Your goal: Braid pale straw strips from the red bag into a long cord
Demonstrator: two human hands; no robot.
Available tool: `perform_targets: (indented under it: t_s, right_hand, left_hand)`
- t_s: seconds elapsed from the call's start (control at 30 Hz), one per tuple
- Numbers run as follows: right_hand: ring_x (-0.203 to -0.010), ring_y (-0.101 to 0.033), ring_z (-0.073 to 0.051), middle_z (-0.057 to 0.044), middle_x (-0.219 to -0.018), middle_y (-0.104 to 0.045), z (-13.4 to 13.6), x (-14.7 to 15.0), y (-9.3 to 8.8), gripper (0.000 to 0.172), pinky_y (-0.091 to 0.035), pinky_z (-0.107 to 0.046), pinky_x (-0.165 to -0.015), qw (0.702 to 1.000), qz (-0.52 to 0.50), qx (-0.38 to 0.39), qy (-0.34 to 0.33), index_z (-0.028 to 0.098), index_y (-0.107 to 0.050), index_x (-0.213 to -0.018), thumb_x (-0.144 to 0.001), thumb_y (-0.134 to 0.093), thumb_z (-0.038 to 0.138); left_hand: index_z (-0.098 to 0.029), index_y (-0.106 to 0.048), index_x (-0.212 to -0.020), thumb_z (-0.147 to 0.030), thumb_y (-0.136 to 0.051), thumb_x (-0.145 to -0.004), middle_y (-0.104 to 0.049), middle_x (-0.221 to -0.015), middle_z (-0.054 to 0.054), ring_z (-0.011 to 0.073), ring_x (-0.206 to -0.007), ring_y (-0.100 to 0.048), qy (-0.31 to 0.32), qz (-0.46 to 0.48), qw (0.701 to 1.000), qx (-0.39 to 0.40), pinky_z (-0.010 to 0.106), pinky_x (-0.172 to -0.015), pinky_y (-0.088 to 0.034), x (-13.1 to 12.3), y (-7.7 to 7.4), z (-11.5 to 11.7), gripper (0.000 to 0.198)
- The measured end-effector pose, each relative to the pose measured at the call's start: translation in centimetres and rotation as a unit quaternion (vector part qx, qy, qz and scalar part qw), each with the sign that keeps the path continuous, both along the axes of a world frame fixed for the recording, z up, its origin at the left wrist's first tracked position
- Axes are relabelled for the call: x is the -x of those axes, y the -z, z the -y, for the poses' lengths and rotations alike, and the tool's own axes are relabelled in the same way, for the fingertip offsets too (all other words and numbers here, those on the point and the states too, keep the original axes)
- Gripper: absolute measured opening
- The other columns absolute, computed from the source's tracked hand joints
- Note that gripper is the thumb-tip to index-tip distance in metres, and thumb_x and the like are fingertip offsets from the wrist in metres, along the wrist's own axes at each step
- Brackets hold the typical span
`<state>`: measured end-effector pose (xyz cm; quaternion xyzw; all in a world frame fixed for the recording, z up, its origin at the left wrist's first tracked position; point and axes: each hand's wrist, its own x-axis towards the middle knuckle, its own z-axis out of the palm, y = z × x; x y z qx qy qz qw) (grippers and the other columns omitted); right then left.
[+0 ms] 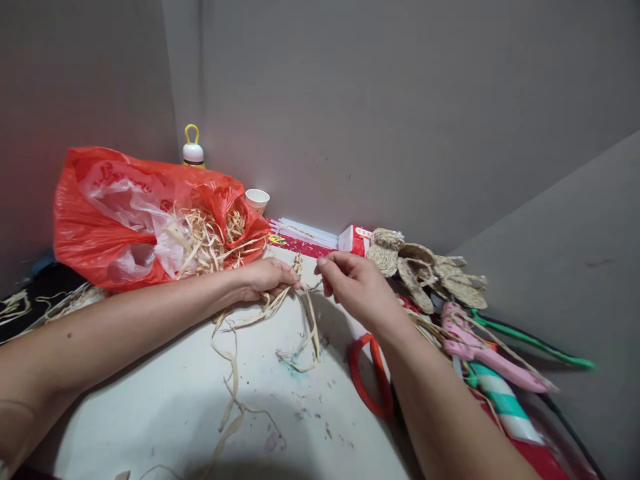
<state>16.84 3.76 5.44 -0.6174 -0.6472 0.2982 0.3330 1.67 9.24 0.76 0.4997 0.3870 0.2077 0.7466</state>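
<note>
My left hand is closed around a bundle of pale dried straw strips just above the white table. My right hand pinches strands of the same straw braid right beside the left hand. Loose ends of the strips hang down and trail over the table toward me. Both forearms reach in from the bottom of the picture.
A red plastic bag full of straw lies at the left. Behind it stand a small bottle and a paper cup. Woven straw pieces, a red box, red-handled scissors and pink and green tools lie at the right. Grey walls close in behind.
</note>
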Motion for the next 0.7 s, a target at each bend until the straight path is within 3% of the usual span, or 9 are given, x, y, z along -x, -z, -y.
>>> perform_targets:
  t_s: [0.13,0.3,0.4,0.5,0.7]
  right_hand:
    - [-0.064,-0.052,-0.015,-0.003,-0.067,-0.058,-2.2,-0.5,2.8,0.015,-0.042,-0.024,-0.056,0.994,-0.065,0.092,-0.014,0.017,-0.057,-0.067,-0.077,-0.056,0.029]
    - [-0.053,-0.052,-0.013,-0.003,-0.061,-0.057,-2.0,0.4,3.7,0.018,-0.043,-0.024,-0.050,0.968,-0.145,0.197,-0.049,0.017,-0.054,-0.070,-0.081,-0.049,0.032]
    - [-0.039,-0.036,-0.007,0.003,-0.050,-0.046,-2.1,0.3,3.8,0.023,-0.030,-0.020,-0.038,0.952,-0.180,0.238,-0.069,0.018,-0.051,-0.066,-0.081,-0.048,0.034]
    - [-0.037,-0.021,-0.005,0.007,-0.047,-0.035,-2.5,-0.1,4.0,0.027,-0.014,-0.019,-0.034,0.946,-0.195,0.247,-0.078,0.018,-0.048,-0.062,-0.080,-0.051,0.037]
    - [-0.039,-0.019,-0.004,0.010,-0.049,-0.030,-3.0,-1.6,3.9,0.027,-0.010,-0.019,-0.037,0.930,-0.217,0.272,-0.122,0.017,-0.052,-0.068,-0.076,-0.060,0.041]
  left_hand:
    - [-0.013,-0.055,-0.064,-0.018,-0.055,-0.078,-0.027,-0.039,-0.009,0.0029,-0.033,-0.016,0.024,0.021,0.999,0.008,0.019,-0.036,-0.009,0.2,0.4,-0.4,0.016]
    - [-0.013,-0.055,-0.065,-0.015,-0.050,-0.079,-0.032,-0.040,-0.008,0.0034,-0.033,-0.018,0.034,0.011,0.999,-0.012,0.019,-0.035,-0.010,0.2,0.6,-0.5,0.015]
    - [-0.012,-0.056,-0.064,-0.014,-0.048,-0.080,-0.039,-0.042,-0.006,0.0030,-0.033,-0.020,0.046,0.003,0.999,-0.020,0.019,-0.035,-0.011,0.1,0.3,-0.3,0.017]
    - [-0.011,-0.057,-0.064,-0.015,-0.048,-0.080,-0.038,-0.041,-0.006,0.0034,-0.033,-0.020,0.046,-0.011,0.998,-0.039,0.020,-0.036,-0.011,0.1,0.1,-0.2,0.018]
    - [-0.014,-0.057,-0.064,-0.016,-0.050,-0.079,-0.031,-0.038,-0.008,0.0051,-0.034,-0.022,0.037,-0.059,0.994,-0.083,0.021,-0.038,-0.013,0.1,-0.3,-0.1,0.017]
